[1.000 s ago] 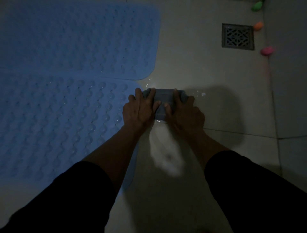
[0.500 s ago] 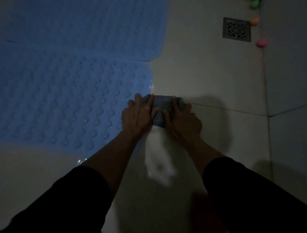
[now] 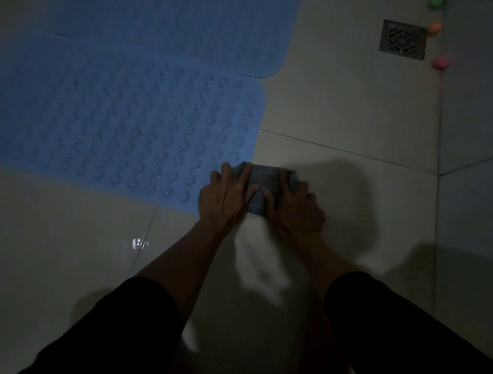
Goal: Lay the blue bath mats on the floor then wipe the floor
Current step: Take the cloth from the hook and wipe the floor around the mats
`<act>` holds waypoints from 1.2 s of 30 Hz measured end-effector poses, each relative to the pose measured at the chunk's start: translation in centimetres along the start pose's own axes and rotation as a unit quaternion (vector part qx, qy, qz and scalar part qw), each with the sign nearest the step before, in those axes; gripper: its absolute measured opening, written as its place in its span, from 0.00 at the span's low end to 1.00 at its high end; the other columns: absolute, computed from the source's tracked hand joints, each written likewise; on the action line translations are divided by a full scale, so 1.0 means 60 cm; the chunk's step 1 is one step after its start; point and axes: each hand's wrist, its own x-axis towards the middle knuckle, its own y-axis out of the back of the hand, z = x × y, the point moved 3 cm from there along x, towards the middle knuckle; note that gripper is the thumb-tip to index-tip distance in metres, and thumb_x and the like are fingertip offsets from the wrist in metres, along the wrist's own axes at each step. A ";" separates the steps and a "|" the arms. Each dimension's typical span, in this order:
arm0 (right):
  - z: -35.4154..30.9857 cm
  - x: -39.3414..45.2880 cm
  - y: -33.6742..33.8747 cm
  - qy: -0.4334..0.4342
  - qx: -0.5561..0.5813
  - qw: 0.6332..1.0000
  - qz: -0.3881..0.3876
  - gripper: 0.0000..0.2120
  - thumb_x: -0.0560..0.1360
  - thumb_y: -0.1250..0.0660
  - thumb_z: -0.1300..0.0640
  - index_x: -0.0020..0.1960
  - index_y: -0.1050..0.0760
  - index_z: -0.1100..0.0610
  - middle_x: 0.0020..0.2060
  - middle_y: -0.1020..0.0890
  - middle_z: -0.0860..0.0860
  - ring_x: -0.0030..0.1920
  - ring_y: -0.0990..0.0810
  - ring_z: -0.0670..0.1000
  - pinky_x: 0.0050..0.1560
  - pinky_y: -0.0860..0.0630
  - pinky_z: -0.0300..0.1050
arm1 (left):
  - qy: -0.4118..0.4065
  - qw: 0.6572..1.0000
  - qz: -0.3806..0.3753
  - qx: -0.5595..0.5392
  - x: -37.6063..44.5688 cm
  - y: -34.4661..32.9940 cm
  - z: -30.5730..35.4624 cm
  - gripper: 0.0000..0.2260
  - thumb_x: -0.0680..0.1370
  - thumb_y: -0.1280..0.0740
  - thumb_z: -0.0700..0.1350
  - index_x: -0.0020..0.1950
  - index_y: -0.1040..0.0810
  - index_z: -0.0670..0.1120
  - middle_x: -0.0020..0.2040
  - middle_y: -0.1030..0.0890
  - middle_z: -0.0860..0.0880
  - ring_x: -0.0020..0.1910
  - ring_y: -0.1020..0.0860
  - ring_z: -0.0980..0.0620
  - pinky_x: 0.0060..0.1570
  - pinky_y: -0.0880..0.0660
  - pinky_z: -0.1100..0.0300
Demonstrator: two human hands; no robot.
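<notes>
Two blue bath mats lie flat on the pale tiled floor (image 3: 346,112): a near mat (image 3: 128,128) with rows of bumps and a far mat (image 3: 173,29) behind it. A folded grey cloth (image 3: 262,181) sits on the floor right beside the near mat's lower right corner. My left hand (image 3: 225,195) presses on the cloth's left part with straight fingers. Over the cloth's right part lies my right hand (image 3: 293,208), its fingers also laid flat. Most of the cloth is hidden under both hands.
A square metal floor drain (image 3: 402,40) is at the far right. Small green (image 3: 437,3), orange (image 3: 434,28) and pink (image 3: 441,62) objects lie by the wall (image 3: 469,93) on the right. A wet shine (image 3: 140,243) shows on the tile at the lower left.
Both hands have drawn the cloth back toward me along the near mat's right edge, from its far corner to its near corner. The hands still press flat on the cloth.
</notes>
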 end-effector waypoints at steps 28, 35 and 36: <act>-0.144 -0.110 -0.050 0.379 -0.086 0.917 0.092 0.28 0.80 0.43 0.41 0.73 0.31 0.56 0.51 0.21 0.58 0.46 0.23 0.60 0.41 0.30 0.53 | 0.287 0.953 -0.024 -0.092 -0.254 -0.027 -0.133 0.27 0.81 0.50 0.66 0.79 0.40 0.57 0.60 0.29 0.46 0.54 0.27 0.45 0.32 0.32 0.54; -0.245 -0.078 -0.066 0.461 -0.110 0.876 0.089 0.26 0.81 0.44 0.42 0.74 0.33 0.54 0.54 0.21 0.57 0.47 0.24 0.60 0.41 0.31 0.53 | 0.361 0.926 -0.014 -0.109 -0.259 -0.033 -0.211 0.28 0.82 0.51 0.66 0.80 0.42 0.57 0.63 0.30 0.46 0.58 0.28 0.44 0.34 0.33 0.55; -0.262 -0.075 -0.068 0.471 -0.111 0.871 0.091 0.26 0.81 0.44 0.42 0.74 0.32 0.54 0.55 0.21 0.57 0.47 0.24 0.60 0.41 0.31 0.52 | 0.372 0.922 -0.010 -0.105 -0.259 -0.035 -0.224 0.28 0.82 0.50 0.66 0.79 0.41 0.57 0.62 0.29 0.46 0.57 0.27 0.44 0.33 0.33 0.55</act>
